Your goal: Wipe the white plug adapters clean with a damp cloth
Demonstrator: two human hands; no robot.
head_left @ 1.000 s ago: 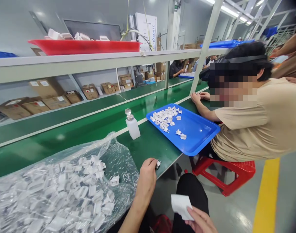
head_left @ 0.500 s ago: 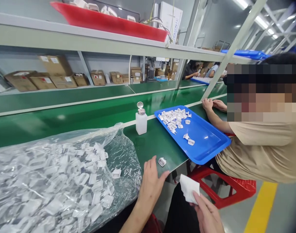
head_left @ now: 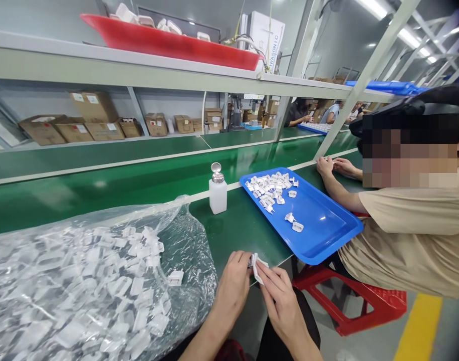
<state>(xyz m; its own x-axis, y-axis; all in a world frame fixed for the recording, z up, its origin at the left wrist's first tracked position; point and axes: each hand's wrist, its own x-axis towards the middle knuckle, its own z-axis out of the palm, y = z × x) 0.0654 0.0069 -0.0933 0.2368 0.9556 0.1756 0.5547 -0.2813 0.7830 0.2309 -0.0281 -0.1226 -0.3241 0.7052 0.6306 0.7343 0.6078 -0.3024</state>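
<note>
My left hand (head_left: 233, 283) is closed around a small white plug housing (head_left: 250, 261), mostly hidden by the fingers, just above the green table's front edge. My right hand (head_left: 281, 298) pinches a folded white cloth (head_left: 257, 269) and presses it to the housing's right side. Left of my hands, a clear plastic bag (head_left: 194, 240) is spread under and over a heap of white plug housings (head_left: 120, 286). One loose housing (head_left: 175, 278) lies on the bag's near right part. A white pump bottle (head_left: 218, 195) with its metal lid up stands beyond my hands.
A blue tray (head_left: 319, 235) with several plug housings (head_left: 270, 188) overhangs the table's front edge at right. Beside it sits a co-worker (head_left: 410, 235), hands together over the table. A red stool (head_left: 350, 301) stands below. Overhead, a shelf (head_left: 158, 67) carries a red tray (head_left: 169, 47).
My left hand has picked up the plug housing that lay on the table. My right hand has moved left and up, bringing the cloth against it.
</note>
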